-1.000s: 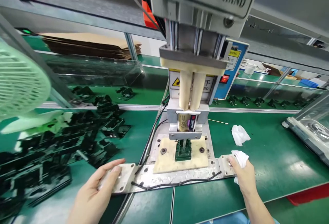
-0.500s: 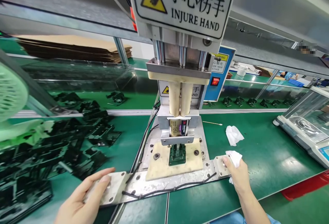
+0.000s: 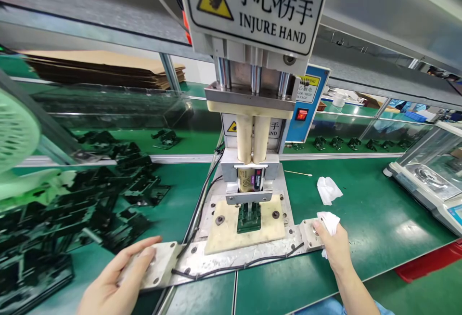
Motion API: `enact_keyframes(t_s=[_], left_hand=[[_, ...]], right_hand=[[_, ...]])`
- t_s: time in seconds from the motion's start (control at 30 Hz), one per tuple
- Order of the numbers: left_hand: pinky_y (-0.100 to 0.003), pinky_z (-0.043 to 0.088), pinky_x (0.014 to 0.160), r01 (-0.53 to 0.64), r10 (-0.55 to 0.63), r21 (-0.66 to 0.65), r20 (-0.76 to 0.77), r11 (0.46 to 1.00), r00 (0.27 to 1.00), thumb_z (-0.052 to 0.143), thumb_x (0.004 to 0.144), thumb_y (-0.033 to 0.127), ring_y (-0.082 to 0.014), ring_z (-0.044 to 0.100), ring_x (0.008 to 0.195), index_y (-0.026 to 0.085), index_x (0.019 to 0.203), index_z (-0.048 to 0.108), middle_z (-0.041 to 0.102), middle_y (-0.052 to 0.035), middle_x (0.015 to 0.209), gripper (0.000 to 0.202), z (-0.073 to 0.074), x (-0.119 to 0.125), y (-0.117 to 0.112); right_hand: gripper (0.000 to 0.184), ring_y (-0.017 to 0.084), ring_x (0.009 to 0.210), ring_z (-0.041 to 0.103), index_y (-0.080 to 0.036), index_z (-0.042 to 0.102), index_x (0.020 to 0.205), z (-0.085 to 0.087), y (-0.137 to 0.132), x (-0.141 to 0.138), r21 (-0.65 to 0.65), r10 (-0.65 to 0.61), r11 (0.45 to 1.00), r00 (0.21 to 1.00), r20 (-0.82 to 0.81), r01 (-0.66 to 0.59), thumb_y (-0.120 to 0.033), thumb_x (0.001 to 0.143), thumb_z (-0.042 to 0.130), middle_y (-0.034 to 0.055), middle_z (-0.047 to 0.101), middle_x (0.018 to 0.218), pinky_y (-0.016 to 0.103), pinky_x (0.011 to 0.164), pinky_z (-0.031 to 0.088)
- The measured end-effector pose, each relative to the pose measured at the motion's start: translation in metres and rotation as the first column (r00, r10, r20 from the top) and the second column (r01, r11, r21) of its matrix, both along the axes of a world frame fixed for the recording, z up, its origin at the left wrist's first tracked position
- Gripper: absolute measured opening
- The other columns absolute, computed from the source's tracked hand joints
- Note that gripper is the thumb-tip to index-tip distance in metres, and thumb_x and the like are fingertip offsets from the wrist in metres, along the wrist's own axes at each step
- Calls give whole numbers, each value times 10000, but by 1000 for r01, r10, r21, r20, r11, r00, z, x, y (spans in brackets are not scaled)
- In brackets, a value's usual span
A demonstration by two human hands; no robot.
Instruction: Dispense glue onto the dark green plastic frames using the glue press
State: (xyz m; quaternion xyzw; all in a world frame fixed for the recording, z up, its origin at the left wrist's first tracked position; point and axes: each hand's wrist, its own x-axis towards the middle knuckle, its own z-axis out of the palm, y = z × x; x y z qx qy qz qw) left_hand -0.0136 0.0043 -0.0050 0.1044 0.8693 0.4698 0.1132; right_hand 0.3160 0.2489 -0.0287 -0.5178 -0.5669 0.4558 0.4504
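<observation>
— What have I got nearest the camera?

— My left hand [image 3: 119, 276] lies flat, fingers spread and gripping nothing, on the left end pad of the metal base plate [image 3: 231, 256]. My right hand [image 3: 334, 245] rests on the right end pad with its fingers curled around a crumpled white tissue [image 3: 330, 221].

— And the part itself?

— The dark green part [image 3: 249, 216] sits in the beige fixture block [image 3: 245, 228], midway between my hands and just beyond them. Its long axis seems to run away from me, toward the machine. My right hand looks slightly nearer, though the difference is small.

— What's over it?

— The press head [image 3: 252, 180], holding a small labelled cartridge, stands directly above the part; I can't tell whether they touch.

— Further out?

— A heap of black parts [image 3: 90, 204] on the left, a second tissue [image 3: 327, 190] and a cotton swab [image 3: 298, 173] on the green table [image 3: 361, 218], a scale [image 3: 426, 180] far right, and the warning sign [image 3: 267, 6] overhead.
</observation>
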Motion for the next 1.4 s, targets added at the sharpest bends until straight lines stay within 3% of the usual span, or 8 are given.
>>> enact_keyframes(t_s=[0.6, 1.1, 1.4], left_hand=[[-252, 480, 642, 75, -74, 22, -40, 997, 996, 583, 636, 656, -263, 638, 893, 235, 1006, 707, 712, -18, 1037, 574, 2, 0, -3], [-227, 464, 701, 80, -80, 12, 23, 997, 997, 571, 618, 673, -234, 617, 961, 258, 1017, 688, 706, 11, 1052, 588, 6, 0, -3], [-232, 491, 674, 142, -145, 118, 14, 983, 989, 620, 666, 694, -220, 618, 846, 193, 1057, 671, 693, -57, 1031, 638, 10, 8, -3]], right_hand=[[609, 316, 932, 666, -144, 694, 1043, 4, -1, 0, -20, 5, 1000, 1000, 2, -5, -617, 664, 756, 93, 726, 966, 396, 843, 518], [619, 306, 883, 665, -133, 690, 1028, 10, -4, 0, -38, 7, 999, 1000, -2, -7, -618, 650, 766, 93, 725, 936, 371, 769, 520], [631, 313, 937, 663, -146, 687, 1048, 3, 0, 6, -58, 0, 998, 998, 63, 3, -638, 658, 745, 88, 722, 994, 373, 822, 514]])
